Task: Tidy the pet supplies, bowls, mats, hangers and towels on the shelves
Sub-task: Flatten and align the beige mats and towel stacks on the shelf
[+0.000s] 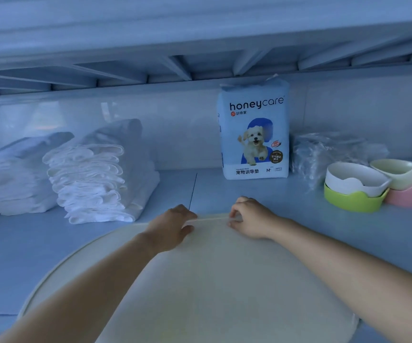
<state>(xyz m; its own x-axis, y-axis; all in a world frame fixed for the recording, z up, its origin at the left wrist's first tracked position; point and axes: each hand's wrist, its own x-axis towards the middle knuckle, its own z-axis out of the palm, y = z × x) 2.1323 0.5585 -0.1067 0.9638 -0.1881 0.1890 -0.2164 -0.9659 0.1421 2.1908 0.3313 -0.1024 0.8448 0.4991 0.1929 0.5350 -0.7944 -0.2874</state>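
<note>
A round cream mat [212,280] with a thin raised rim lies flat at the front edge of the shelf [299,194]; being round, it has no long side. The left hand [172,226] curls its fingers over the far rim, and the right hand [247,219] pinches it just beside. Soft folded towels [93,174] are stacked toward the left edge, and smooth scalloped bowls [356,189] toward the right.

The single head-worn camera is looking forward and down, close into a shelf bay; the shelf floor [224,191] is filling the lower frame, while the upper shelf's underside [200,45] is spanning the top.
</note>
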